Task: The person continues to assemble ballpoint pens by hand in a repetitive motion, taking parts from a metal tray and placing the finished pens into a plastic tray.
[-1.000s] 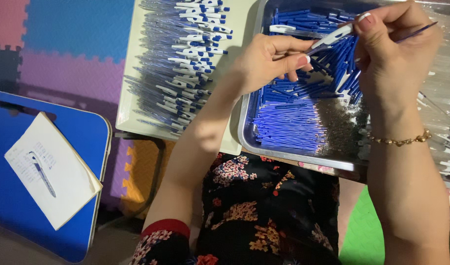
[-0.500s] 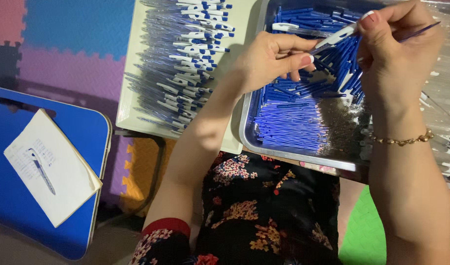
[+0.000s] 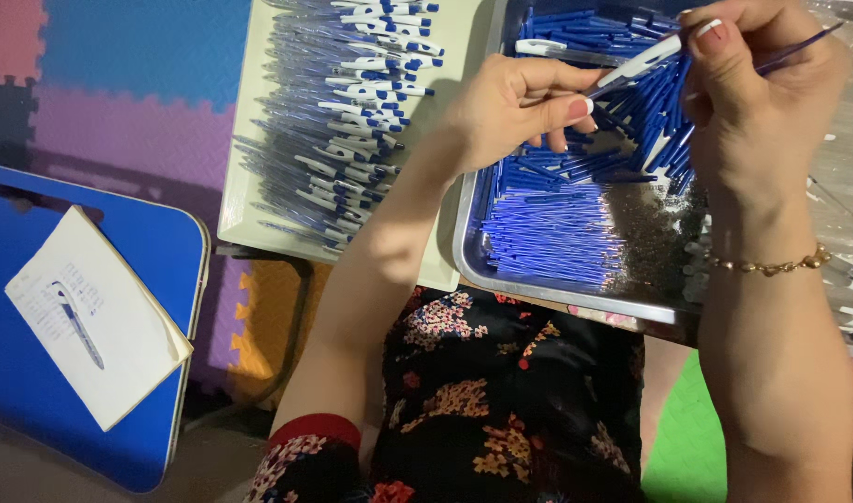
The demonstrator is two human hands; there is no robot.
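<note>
Over a metal tray point(image 3: 575, 300) full of blue pen parts, my left hand point(image 3: 515, 107) pinches one end of a white pen barrel point(image 3: 643, 61). My right hand point(image 3: 757, 88) grips the barrel's other end and also holds a thin blue refill point(image 3: 799, 48) that sticks out to the right. A gold bracelet point(image 3: 771, 266) circles my right wrist. Blue refills point(image 3: 557, 228) lie bunched in the tray's near left part, and loose blue pieces point(image 3: 622, 140) are heaped beneath my hands.
A cream tray point(image 3: 245, 182) at left holds several rows of finished white-and-blue pens point(image 3: 343, 121). A blue folding table point(image 3: 35, 401) at lower left carries a notepad point(image 3: 91, 331) with a pen on it. Clear plastic parts point(image 3: 841, 233) lie at right. Coloured foam mats cover the floor.
Both hands have stayed over the metal tray with the white barrel between them; they have shifted only slightly, upward and to the right.
</note>
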